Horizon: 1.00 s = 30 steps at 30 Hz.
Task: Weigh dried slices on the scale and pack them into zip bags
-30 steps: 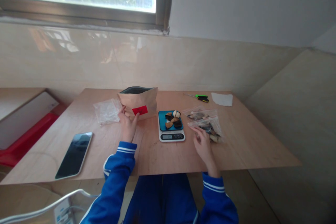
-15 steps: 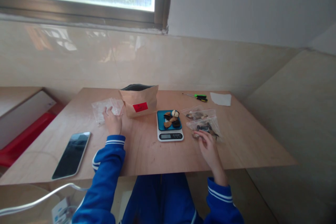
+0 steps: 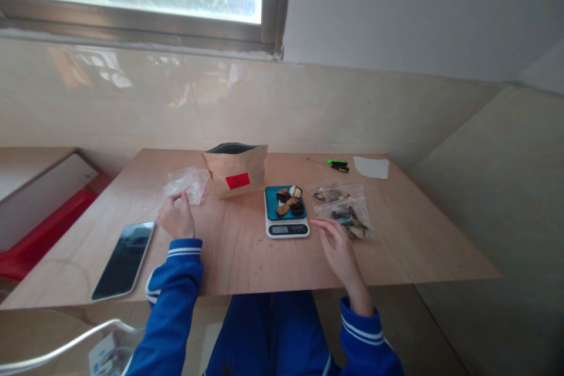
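My left hand (image 3: 177, 215) has its fingers curled at the near edge of some crumpled clear plastic bags (image 3: 189, 183); anything between the fingertips is hidden. Fingers stretched out and holding nothing, my right hand (image 3: 340, 251) hovers by the right front corner of a small digital scale (image 3: 288, 229). On the scale's blue platform lie several brown shell-like pieces (image 3: 291, 202) and a whitish one. To the right of the scale, clear zip bags (image 3: 348, 211) hold dark and tan pieces. The digits on the display are too small to read.
A brown paper pouch (image 3: 235, 167) with a red label stands with its mouth open behind the scale. A smartphone (image 3: 123, 259) lies at the left front. Farther back are a green-and-black-handled screwdriver (image 3: 337, 163) and a white paper piece (image 3: 371, 167). A white cable (image 3: 66, 341) runs below the table's edge.
My left hand has drawn back toward me and slightly left, and the clear bags are more bunched up. My right hand has moved left, off the zip bag and toward the scale.
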Tool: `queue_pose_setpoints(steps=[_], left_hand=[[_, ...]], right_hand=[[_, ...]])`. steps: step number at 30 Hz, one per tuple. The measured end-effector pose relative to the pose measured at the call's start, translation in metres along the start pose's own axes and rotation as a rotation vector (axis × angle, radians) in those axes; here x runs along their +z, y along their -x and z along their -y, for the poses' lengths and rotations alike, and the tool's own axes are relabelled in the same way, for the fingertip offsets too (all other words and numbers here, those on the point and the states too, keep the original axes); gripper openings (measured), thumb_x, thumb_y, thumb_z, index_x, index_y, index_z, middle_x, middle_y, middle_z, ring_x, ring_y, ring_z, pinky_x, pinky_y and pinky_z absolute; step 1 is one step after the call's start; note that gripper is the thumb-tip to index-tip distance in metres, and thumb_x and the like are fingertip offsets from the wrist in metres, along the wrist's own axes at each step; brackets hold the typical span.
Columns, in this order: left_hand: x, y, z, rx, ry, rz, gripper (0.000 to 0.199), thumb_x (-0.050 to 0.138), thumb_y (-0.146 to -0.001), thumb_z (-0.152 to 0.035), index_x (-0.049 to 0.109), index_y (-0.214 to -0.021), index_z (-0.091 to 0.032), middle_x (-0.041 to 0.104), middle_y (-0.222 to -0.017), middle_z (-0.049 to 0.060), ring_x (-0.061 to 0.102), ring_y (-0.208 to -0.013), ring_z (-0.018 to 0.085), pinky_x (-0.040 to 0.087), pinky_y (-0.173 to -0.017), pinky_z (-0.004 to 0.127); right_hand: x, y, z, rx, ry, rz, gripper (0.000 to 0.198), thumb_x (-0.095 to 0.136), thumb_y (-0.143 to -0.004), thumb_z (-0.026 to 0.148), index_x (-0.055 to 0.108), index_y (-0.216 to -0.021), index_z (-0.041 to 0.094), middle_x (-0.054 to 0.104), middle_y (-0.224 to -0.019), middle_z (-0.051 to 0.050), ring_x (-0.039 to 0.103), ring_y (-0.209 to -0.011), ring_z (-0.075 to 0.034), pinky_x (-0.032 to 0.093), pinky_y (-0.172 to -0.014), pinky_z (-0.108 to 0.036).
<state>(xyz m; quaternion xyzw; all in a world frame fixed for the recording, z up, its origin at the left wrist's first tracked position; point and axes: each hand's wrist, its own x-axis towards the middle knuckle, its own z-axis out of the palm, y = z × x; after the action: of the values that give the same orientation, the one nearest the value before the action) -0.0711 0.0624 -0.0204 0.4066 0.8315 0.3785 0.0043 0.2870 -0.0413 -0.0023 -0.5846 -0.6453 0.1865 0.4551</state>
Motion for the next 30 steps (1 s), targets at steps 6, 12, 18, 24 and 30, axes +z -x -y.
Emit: queue_pose_setpoints(steps=[6,12,18,24,30], left_hand=[[-0.036,0.124,-0.021,0.729,0.458,-0.32,0.021,0.059,-0.086,-0.012,0.059,-0.106,-0.017,0.067,-0.121,0.013,0.058,-0.121,0.022,0.04,-0.104,0.045],[-0.049,0.191,-0.019,1.103,0.5,0.064,0.033,0.057,-0.084,-0.004,0.058,-0.115,-0.016,0.067,-0.122,0.013,0.057,-0.123,0.022,0.044,-0.103,0.043],[-0.055,0.182,-0.022,0.755,0.762,0.236,0.045,0.057,-0.087,-0.009,0.049,-0.13,-0.021,0.057,-0.131,0.014,0.066,-0.101,0.018,0.057,-0.081,0.033],[-0.054,0.172,-0.022,0.666,0.758,0.343,0.042,0.061,-0.087,-0.017,0.054,-0.127,-0.026,0.068,-0.107,0.006,0.063,-0.073,0.012,0.056,-0.067,0.027],[-0.059,0.16,-0.016,0.447,0.722,0.17,0.028,0.06,-0.088,-0.023,0.065,-0.115,-0.024,0.063,-0.088,0.002,0.06,-0.074,0.014,0.053,-0.072,0.028]], right_hand=[[0.053,0.002,0.08,0.216,-0.528,0.205,0.037,0.044,-0.094,0.047,0.063,-0.113,0.021,0.069,-0.107,-0.008,0.066,-0.091,-0.019,0.054,-0.079,-0.033],[0.074,0.006,0.098,0.34,-0.743,0.155,0.033,0.064,-0.082,0.049,0.065,-0.095,0.018,0.073,-0.092,-0.007,0.07,-0.084,-0.019,0.056,-0.078,-0.031],[0.061,0.014,0.085,0.406,-0.713,0.214,0.032,0.075,-0.071,0.045,0.069,-0.085,0.016,0.074,-0.08,-0.006,0.072,-0.077,-0.021,0.056,-0.074,-0.033],[0.064,0.019,0.084,0.399,-0.704,0.304,0.027,0.08,-0.067,0.041,0.068,-0.074,0.017,0.073,-0.073,-0.003,0.069,-0.071,-0.018,0.055,-0.071,-0.031],[0.059,0.011,0.072,0.475,-0.687,0.15,0.04,0.079,-0.063,0.053,0.063,-0.073,0.017,0.068,-0.063,-0.003,0.063,-0.054,-0.016,0.054,-0.056,-0.03]])
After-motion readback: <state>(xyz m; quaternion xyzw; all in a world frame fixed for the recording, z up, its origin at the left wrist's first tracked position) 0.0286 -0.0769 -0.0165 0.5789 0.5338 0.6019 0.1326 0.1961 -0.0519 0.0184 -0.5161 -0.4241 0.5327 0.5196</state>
